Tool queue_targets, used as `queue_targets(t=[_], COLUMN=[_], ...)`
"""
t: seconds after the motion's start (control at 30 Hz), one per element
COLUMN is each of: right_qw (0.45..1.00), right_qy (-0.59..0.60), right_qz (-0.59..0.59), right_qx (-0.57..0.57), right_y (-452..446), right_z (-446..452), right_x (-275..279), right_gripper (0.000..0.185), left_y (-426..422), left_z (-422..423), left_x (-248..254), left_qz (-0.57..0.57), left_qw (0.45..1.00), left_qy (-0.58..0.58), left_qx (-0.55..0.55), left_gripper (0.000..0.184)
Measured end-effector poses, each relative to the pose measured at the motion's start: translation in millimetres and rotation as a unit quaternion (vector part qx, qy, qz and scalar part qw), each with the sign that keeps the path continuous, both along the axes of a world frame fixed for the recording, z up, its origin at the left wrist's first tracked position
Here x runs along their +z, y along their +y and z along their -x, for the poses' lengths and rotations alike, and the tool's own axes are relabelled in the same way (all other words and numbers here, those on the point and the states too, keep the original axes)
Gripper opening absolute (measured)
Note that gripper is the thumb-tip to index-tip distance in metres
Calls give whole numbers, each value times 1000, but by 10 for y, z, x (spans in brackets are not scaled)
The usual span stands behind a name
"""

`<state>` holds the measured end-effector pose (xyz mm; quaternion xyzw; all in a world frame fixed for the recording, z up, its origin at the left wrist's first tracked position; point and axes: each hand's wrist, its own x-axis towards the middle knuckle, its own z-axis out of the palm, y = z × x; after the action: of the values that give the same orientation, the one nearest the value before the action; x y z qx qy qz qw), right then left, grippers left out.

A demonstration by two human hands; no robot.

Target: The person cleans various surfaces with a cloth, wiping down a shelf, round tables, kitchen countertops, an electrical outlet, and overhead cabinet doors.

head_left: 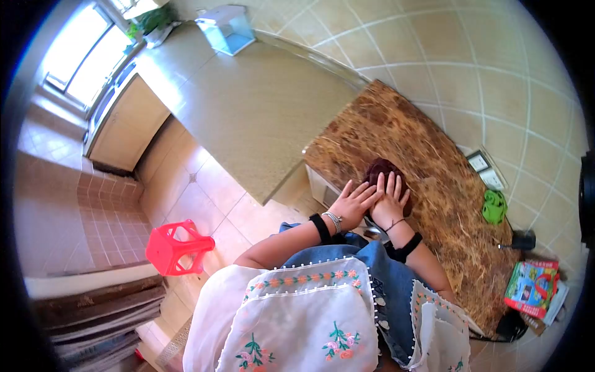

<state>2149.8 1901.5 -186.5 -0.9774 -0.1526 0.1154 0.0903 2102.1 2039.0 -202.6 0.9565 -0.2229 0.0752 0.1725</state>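
Observation:
A dark maroon bundle (382,166), which looks like a crumpled cloth, lies near the front edge of the brown marbled countertop (362,115). Flat on top of it rests my right hand (390,201), its fingers stretched out and slightly spread. My left hand (352,206), wearing a silver bracelet, comes in from the side with its fingers extended, and its fingertips overlap the edge of my right hand. Both hands cover much of the bundle, so its full shape is hidden. Neither hand is closed around anything.
A red plastic stool (173,249) stands on the tiled floor to the left. Along the wall are a green object (494,206), a black cup-like item (524,239) and a colourful box (532,287). A clear tank (226,30) sits on the far grey counter (260,93).

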Motion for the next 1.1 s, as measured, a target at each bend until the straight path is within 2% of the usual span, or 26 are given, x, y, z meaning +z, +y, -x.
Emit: queue_targets(t=[0.17,0.23,0.37,0.43,0.53,0.8,0.87,1.1], right_qw=[995,992,990,989,989,988,990,993], right_qy=[-49,-55,0,-15,-21,-15,3,-46], right_qz=[-12,-16,-21,-52,-66,-80,-84,-105], right_qx=[81,115,136,137,134,128,113,15], right_y=[840,1011,1106,1092,1022,210,-133,-1538], right_z=[-375,-528,-769,-799,-762,-448,-324,246], right_x=[4,51,151,73,50,-5,-13,-244], right_gripper=[62,62,59,63,62,58,57,57], left_y=[752,895,935,887,795,91,-196,-1412], left_z=[-164,-223,-372,-403,-410,-197,-133,77], left_x=[80,168,160,134,63,14,2,-79], left_qz=[-12,11,23,4,-23,-77,-71,-97], left_qw=[996,993,987,984,984,988,993,992], left_qy=[26,22,23,32,-22,31,29,29], left_qx=[88,118,160,173,175,126,93,-69], left_gripper=[71,67,64,66,64,66,68,73])
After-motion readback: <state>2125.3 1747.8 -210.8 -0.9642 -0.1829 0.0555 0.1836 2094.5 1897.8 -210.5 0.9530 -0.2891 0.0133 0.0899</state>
